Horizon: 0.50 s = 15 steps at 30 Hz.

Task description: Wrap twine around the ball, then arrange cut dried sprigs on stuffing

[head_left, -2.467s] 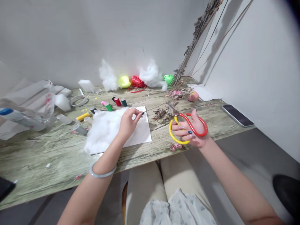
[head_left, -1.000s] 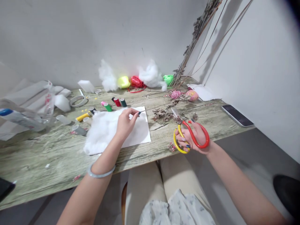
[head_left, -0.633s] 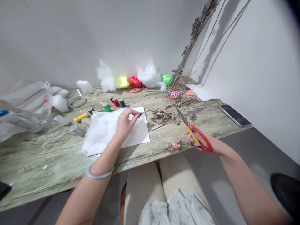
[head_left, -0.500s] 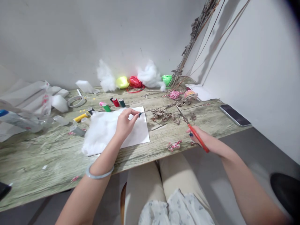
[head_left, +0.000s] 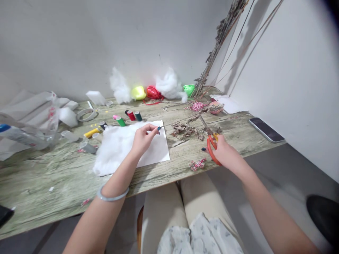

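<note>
Over a white sheet (head_left: 156,155) covered mostly by fluffy white wadding (head_left: 116,148), my left hand (head_left: 144,139) pinches a thin dried stem (head_left: 180,121) between thumb and forefinger. The stem stretches right, toward dried leaves by the scissors. My right hand (head_left: 225,151) grips scissors (head_left: 212,146) with orange and yellow on the handles, blades pointing away and slightly left. Their tips are close to the stem; whether they touch it I cannot tell. Crumbled dried leaves (head_left: 185,130) lie between my hands. A small pink-and-white thread tangle (head_left: 197,164) rests near the table edge.
Thread spools (head_left: 131,115) stand behind the sheet. Along the wall are white stuffing (head_left: 169,84) and yellow, red and green bundles (head_left: 153,92). A phone (head_left: 267,129) lies right, a glue bottle (head_left: 22,137) left. Tall dried stalks (head_left: 217,46) lean in the corner.
My right hand has moved up and slightly left, turning the scissors so their handles show more broadly and the blades come near the stem. My left hand has barely moved.
</note>
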Motion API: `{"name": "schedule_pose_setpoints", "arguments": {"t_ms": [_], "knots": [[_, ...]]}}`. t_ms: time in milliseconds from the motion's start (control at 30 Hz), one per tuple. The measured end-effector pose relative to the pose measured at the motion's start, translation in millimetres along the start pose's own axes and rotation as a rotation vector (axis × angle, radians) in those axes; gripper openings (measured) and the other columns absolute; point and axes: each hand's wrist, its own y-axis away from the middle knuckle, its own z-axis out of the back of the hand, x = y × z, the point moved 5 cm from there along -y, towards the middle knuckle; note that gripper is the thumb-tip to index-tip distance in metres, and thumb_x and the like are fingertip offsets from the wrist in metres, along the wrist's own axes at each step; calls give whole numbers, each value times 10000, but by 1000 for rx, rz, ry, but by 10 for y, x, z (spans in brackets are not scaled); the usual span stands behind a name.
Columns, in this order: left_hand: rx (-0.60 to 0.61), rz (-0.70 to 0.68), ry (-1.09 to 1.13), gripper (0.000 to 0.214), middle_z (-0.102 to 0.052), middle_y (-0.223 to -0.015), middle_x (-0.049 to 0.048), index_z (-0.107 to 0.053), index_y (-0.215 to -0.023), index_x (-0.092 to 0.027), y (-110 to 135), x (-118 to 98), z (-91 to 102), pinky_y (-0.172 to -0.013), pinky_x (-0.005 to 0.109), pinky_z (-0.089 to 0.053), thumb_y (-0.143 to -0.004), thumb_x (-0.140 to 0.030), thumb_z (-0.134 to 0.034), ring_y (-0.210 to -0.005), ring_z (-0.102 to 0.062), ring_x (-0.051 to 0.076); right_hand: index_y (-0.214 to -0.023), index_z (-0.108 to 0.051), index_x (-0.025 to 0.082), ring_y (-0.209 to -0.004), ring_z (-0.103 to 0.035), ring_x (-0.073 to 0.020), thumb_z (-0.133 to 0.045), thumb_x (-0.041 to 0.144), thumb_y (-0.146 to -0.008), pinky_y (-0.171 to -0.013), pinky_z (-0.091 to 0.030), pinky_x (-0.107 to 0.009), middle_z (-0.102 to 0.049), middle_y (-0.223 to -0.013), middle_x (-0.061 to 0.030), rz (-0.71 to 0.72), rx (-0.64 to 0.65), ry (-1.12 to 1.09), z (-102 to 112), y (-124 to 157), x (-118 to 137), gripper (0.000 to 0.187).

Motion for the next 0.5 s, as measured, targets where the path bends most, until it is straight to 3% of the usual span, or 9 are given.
{"name": "schedule_pose_setpoints", "arguments": {"t_ms": [333, 500], "knots": [[51, -31, -66, 208, -743, -808, 14, -686, -705, -192, 8, -46, -25, -653, 258, -421, -819, -338, -591, -724, -615, 151, -1204, -423, 140, -1024, -660, -359, -574, 643, -811, -741, -458, -364, -654, -1153, -203, 22, -59, 220, 43, -4, 8, 656], [89, -94, -115, 224, -741, -819, 18, -696, -731, -203, 25, -67, -36, -710, 282, -429, -843, -366, -590, -762, -628, 166, -1121, -460, 167, -969, -671, -341, -497, 644, -846, -691, -446, -357, -664, -1112, -187, 23, -81, 270, 114, -24, 37, 552]]}}
